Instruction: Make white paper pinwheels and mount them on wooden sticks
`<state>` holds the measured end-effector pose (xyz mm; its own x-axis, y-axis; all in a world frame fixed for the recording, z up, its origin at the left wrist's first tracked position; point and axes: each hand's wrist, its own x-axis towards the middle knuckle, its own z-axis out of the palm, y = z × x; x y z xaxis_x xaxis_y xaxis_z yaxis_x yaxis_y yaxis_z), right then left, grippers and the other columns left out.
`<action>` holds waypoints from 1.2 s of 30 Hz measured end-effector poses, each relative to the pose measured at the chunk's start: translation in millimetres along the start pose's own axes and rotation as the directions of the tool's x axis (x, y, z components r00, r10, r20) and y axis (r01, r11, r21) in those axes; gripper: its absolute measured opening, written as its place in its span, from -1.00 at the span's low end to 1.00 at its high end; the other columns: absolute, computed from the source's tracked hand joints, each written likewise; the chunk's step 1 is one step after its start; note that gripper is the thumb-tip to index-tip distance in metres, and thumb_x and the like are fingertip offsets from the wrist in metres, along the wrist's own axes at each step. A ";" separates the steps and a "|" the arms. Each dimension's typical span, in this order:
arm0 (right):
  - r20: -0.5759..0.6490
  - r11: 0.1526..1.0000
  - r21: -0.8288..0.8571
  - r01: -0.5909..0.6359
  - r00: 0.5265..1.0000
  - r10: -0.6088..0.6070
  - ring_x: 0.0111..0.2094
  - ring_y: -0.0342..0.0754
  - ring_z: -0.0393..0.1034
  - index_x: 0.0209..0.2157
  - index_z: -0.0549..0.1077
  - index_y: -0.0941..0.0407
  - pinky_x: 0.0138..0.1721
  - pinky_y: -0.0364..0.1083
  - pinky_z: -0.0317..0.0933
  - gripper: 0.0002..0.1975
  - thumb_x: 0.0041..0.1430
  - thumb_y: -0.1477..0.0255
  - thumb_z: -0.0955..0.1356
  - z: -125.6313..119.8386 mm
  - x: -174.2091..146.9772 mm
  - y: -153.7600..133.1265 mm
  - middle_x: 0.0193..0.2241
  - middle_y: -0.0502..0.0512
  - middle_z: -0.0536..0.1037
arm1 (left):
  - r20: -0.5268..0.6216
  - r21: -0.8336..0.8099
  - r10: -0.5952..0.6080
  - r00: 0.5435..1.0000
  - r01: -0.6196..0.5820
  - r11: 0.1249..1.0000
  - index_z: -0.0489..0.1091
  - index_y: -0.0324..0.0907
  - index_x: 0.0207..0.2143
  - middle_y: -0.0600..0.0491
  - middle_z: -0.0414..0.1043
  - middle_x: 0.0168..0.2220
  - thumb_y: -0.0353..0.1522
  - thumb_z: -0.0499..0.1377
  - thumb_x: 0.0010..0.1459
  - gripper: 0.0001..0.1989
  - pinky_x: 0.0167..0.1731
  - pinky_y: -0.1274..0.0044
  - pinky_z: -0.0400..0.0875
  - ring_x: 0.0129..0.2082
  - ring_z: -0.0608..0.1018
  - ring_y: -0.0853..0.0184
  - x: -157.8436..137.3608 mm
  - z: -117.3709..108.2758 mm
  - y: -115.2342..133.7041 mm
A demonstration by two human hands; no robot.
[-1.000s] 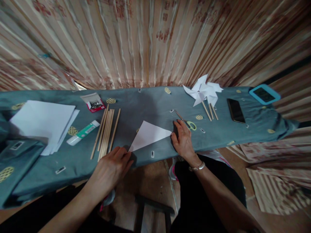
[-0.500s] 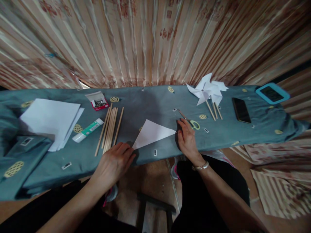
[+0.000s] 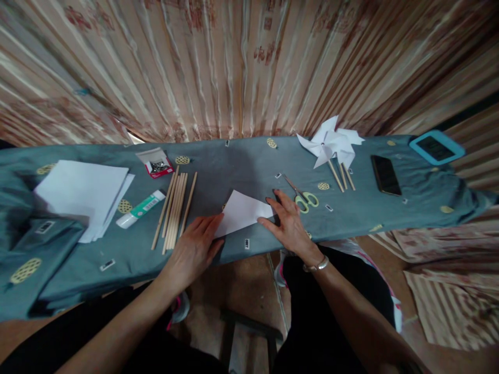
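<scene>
A white sheet of paper folded into a triangle [image 3: 242, 212] lies flat near the front edge of the table. On its left corner rest the outstretched fingers of my left hand [image 3: 197, 244]. My right hand [image 3: 287, 223] lies over the right corner, thumb and fingers spread apart, and hides the tip. Just beyond my right hand are scissors [image 3: 302, 200] with light green handles. Left of the paper, several wooden sticks [image 3: 177, 208] lie side by side, close to my left hand.
A glue stick [image 3: 140, 209], a stack of white paper [image 3: 81, 192] and a red box of metal pins [image 3: 159, 167] are on the left. Toward the right lie white paper pinwheels [image 3: 329, 143] on sticks, a phone [image 3: 385, 175] and a blue-framed device [image 3: 437, 147]. A curtain [image 3: 218, 67] hangs behind.
My right hand has moved left onto the paper's right corner, its fingers spreading and uncovering the scissors' handles. My left hand has shifted slightly right and further onto the paper.
</scene>
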<state>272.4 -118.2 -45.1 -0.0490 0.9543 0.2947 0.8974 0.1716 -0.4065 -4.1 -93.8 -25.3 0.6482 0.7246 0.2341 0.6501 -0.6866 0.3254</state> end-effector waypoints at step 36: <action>-0.128 0.961 0.189 0.203 0.975 -0.181 0.33 0.11 0.13 -0.26 0.47 0.12 0.28 0.20 0.14 -0.68 0.04 0.71 0.22 -13.5 -0.1 -23.0 0.23 0.26 0.34 | -0.038 0.033 0.216 0.976 -0.215 0.976 0.39 -0.31 0.05 -0.21 0.48 0.03 -0.54 0.07 0.19 -0.63 -0.12 0.19 0.52 -0.05 0.50 0.05 7.4 4.8 14.5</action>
<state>257.6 -125.6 -24.1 -0.1544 0.8683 0.4714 0.7691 0.4051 -0.4943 12.0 -98.7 -23.3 0.7576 0.5611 0.3335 0.5085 -0.8277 0.2374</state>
